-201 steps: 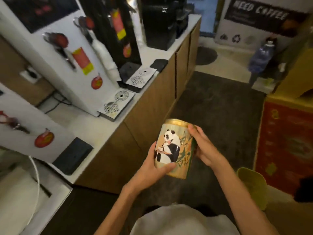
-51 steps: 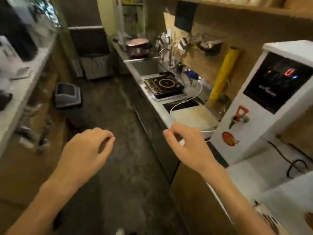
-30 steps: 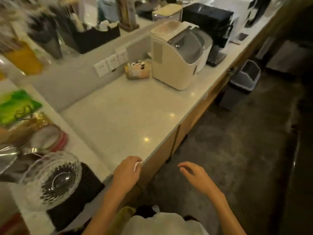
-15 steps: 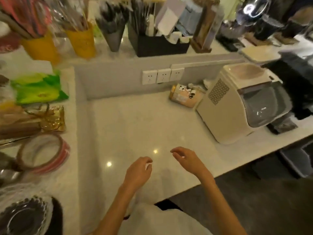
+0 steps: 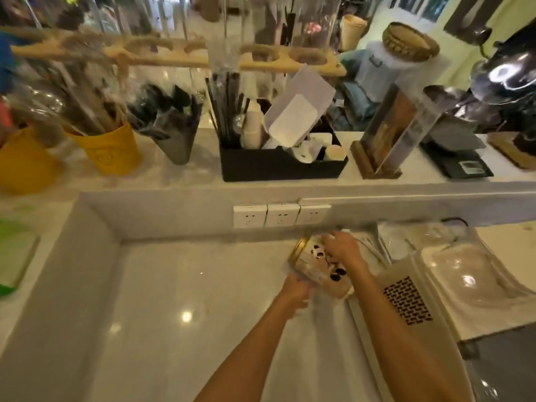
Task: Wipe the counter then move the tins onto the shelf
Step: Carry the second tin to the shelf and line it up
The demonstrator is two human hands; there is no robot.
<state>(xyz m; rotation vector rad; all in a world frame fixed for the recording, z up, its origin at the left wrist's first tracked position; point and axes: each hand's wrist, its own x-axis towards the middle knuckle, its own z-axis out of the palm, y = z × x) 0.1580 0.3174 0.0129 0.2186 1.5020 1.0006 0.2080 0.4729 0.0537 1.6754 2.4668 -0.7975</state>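
Hands reaching together to the back of the worktop (image 5: pixel 179 329): right hand (image 5: pixel 343 250) curling over the top of the panda tin (image 5: pixel 311 264), left hand (image 5: pixel 294 291) closing in at its near side, fingers blurred, so not possible to tell whether actually gripping yet or only touching. Tin lying on its side, gold lid (image 5: pixel 298 249) pointing left and away, close under the wall sockets (image 5: pixel 281 214) and just beside the cream machine (image 5: pixel 406 300).

Judging the risks from here:

- Rolling away. Lying on its side on smooth, glossy stone, so slipping out from under a loose palm and running toward the back wall or off to the left.
- Knuckles catching. Squeezing in next to the machine, leaving little room for the right wrist when lifting.
- Lid working loose. Lifting sideways by the body, so the lid popping off and spilling, if not tight; tightness not visible.
- Snagging. Thin cable or clear wrapping lying just behind the tin, too blurred for telling which, possibly dragging along.
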